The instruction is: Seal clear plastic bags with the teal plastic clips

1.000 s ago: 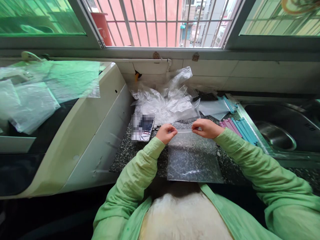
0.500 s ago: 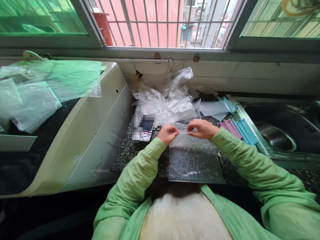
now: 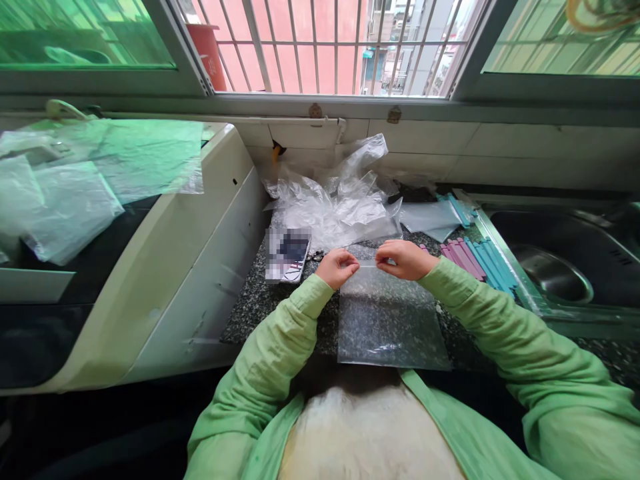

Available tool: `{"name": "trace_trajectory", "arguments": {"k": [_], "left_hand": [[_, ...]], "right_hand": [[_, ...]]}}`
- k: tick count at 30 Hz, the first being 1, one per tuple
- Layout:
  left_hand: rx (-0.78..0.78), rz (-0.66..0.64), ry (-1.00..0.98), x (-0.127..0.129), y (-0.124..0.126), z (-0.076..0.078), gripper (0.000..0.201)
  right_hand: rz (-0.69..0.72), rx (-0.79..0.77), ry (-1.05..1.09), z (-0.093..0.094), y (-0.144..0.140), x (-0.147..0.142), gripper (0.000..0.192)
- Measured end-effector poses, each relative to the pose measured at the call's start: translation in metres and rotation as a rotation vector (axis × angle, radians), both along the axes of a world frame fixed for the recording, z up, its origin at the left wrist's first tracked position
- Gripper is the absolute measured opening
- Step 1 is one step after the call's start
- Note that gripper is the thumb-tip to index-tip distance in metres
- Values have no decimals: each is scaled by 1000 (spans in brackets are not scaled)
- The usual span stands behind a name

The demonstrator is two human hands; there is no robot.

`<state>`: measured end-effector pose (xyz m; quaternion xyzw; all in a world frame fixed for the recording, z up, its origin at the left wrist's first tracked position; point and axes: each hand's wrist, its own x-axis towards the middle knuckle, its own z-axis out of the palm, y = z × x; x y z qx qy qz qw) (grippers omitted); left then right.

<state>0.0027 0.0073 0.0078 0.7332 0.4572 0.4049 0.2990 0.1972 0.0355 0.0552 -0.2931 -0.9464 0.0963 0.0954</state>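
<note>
A clear plastic bag [image 3: 393,327] hangs from my fingers over the speckled counter, its lower edge reaching the counter's front. My left hand [image 3: 337,268] pinches the bag's top edge between thumb and forefinger. A short way to the right, my right hand [image 3: 406,259] pinches the same edge, fingers curled. A narrow whitish strip of that edge shows between the two hands. Just beyond them lies a heap of crumpled clear plastic [image 3: 335,207]. Pink sealing strips [image 3: 463,259] and blue sealing strips [image 3: 490,263] lie to the right of my right hand.
A phone [image 3: 295,252], partly blurred out, lies left of my left hand. The sink [image 3: 537,307] borders the counter on the right. Flat bags with a blue strip [image 3: 435,217] rest at the back. On the left stands a large pale appliance [image 3: 195,267] with plastic sheets on top.
Both hands keep their pinch on the bag's top edge and have barely moved. The whole view has shifted very slightly.
</note>
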Motion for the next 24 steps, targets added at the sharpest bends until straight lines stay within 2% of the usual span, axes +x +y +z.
{"name": "trace_trajectory", "arguments": {"k": [7, 18, 24], "left_hand": [[-100, 47, -75, -5, 1, 0, 4], [-54, 84, -50, -3, 1, -1, 5], [-35, 61, -60, -2, -1, 1, 4]], "right_hand": [[-30, 12, 15, 4, 0, 5, 12], [-79, -64, -15, 6, -2, 6, 9], [-71, -80, 19, 5, -2, -5, 10]]}}
